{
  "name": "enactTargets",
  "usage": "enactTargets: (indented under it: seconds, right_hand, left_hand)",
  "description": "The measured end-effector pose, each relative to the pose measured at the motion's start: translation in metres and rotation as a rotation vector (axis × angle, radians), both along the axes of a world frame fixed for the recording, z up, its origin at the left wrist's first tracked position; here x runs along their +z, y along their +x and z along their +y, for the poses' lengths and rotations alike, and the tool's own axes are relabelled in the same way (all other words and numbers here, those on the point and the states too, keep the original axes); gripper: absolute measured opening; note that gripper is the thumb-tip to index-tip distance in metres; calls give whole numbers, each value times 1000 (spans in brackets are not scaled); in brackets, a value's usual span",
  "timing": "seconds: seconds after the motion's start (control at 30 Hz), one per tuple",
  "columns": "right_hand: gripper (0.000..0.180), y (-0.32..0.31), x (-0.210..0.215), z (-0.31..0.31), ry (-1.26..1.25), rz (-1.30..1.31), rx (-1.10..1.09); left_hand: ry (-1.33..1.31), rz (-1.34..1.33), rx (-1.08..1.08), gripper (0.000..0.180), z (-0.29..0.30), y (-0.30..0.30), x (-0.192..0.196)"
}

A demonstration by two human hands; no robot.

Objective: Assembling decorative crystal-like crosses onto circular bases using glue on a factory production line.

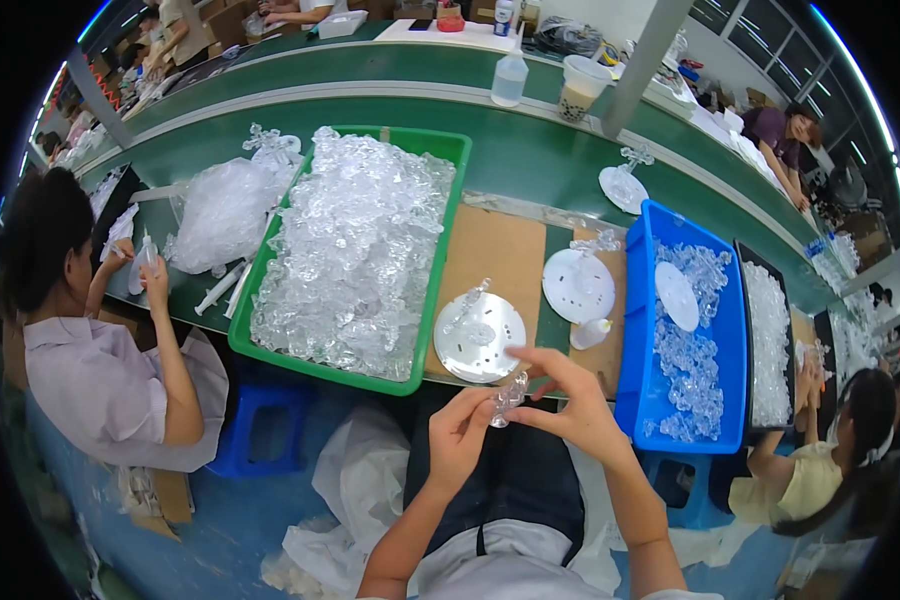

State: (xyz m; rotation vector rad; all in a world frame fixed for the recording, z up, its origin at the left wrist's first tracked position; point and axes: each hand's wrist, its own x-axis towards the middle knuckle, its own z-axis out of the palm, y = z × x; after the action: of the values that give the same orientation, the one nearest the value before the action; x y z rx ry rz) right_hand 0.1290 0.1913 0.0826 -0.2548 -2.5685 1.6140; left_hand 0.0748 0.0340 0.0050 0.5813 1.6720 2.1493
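Observation:
A small clear plastic figure (509, 399) is in front of me, over my lap, just off the table's near edge. The thumb and fingers of my left hand (458, 437) pinch its left side. On its right side, the thumb and a bent finger of my right hand (582, 408) close around it, while the index finger reaches out toward a round white disc (479, 345). That disc lies on brown cardboard (505, 250) and has a clear piece on top. A second white disc (576, 287) with a clear piece sits to its right, above a small white bottle (591, 333).
Left stands a green tray (459, 190) heaped with clear plastic pieces; right, a blue bin (634, 330) holding more pieces and a white disc (677, 296). Behind are a clear bottle (509, 80) and a lidded cup (579, 90). Co-workers sit at left (120, 380) and right (805, 470).

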Motion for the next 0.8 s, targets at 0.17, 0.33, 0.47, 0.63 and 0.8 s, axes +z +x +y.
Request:
enactTargets:
  seconds: [0.17, 0.33, 0.47, 0.63, 0.8]
  right_hand:
    - [41, 12, -15, -7, -187, 3, -86]
    - [31, 8, -47, -4, -196, -6, -164]
    - [23, 1, -88, -3, -367, 88, -478]
    - [25, -25, -104, -7, -28, 93, -464]
    - [27, -55, -102, -20, 168, 128, -437]
  left_hand:
    - [40, -51, -23, 19, 3, 3, -5]
    - [97, -207, 21, 18, 7, -1, -24]
    - [-463, 587, 267, 26, -3, -14, -67]
    - [-813, 894, 154, 41, 10, -9, -85]
    - [-819, 858, 117, 40, 21, -5, -90]
